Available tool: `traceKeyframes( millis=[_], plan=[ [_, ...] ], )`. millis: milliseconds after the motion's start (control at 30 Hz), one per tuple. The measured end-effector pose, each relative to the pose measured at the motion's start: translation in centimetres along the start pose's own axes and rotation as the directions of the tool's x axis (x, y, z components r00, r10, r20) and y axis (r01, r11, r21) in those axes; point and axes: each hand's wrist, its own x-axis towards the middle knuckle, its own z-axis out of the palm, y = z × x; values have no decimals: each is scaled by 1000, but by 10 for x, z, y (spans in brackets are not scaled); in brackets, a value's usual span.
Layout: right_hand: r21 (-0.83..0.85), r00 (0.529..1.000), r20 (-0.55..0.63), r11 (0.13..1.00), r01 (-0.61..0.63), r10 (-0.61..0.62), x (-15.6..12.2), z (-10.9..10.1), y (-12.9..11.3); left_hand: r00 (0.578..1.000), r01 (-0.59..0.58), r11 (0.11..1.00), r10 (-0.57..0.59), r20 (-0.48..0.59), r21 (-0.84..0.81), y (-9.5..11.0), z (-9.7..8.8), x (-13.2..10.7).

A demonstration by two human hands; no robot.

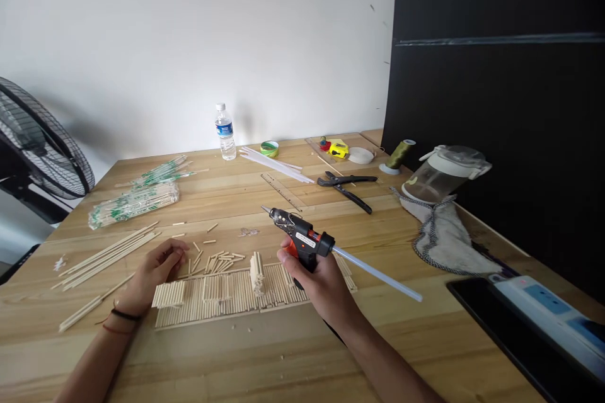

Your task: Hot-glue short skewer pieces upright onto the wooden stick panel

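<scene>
My right hand point(319, 283) is wrapped around the grip of a black hot glue gun point(302, 233), a finger at its orange trigger. A clear glue stick point(378, 272) sticks out of the gun's back, and the nozzle points up and left. Below the gun lies a long panel of wooden sticks point(236, 293) set side by side, with small stick stacks point(256, 274) standing on it. Beside the panel's left end, my left hand point(158, 267) rests with curled fingers; whatever they pinch is hidden. Short cut sticks point(222, 261) are scattered just behind the panel.
Long sticks point(108, 258) and plastic-wrapped stick bundles point(137, 201) lie left, near a fan point(38, 145). Behind are a water bottle point(225, 132), a ruler point(281, 192), cutting pliers point(347, 186) and a tape measure point(338, 150). A phone point(501, 334) and power strip point(553, 308) sit right.
</scene>
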Motion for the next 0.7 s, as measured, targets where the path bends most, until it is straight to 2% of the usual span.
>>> traceKeyframes(
  millis=[200, 700],
  plan=[
    [-64, 999, 15, 997, -30, 31, -8, -8, 6, 1000, 3, 999, -3, 12, 48, 2, -1, -3],
    [-182, 999, 27, 983, -21, 26, -13, -5, 9, 999, 35, 997, -37, 23, 68, 3, -1, -5]
  ],
)
